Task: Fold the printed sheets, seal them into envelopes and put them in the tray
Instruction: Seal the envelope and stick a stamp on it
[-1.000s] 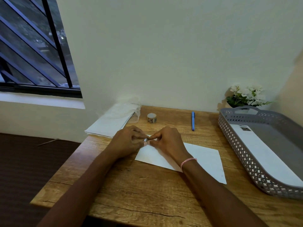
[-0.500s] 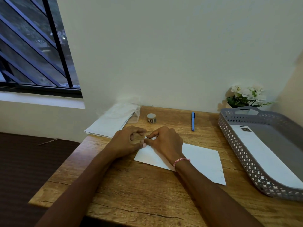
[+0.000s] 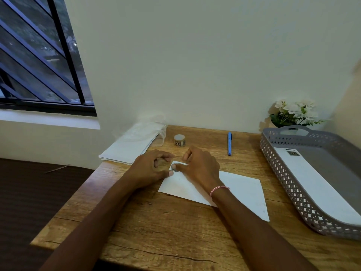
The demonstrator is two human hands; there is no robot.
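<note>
A white envelope [image 3: 240, 188] lies flat in the middle of the wooden desk. Both hands meet at its far left corner. My left hand [image 3: 150, 169] curls its fingers and thumb round a small tan piece [image 3: 162, 166] just off that corner. My right hand [image 3: 199, 167] rests on the envelope, its thumb pressing a small dark sticker [image 3: 173, 167] onto the paper, with the index finger lifted. A stack of printed sheets [image 3: 130, 147] lies at the back left. The grey perforated tray [image 3: 289, 178] on the right holds one white envelope [image 3: 312, 180] with a sticker.
A small sticker roll [image 3: 179, 140] stands behind my hands, and a blue pen [image 3: 229, 143] lies further right. A pot of white flowers [image 3: 295, 112] sits in the back corner behind the tray. The desk's left edge drops to a dark floor below a barred window.
Both hands have slid slightly left and down onto the envelope's corner. The right fingertips, which pinched together with the left, have parted, and the thumb now presses flat on the sticker.
</note>
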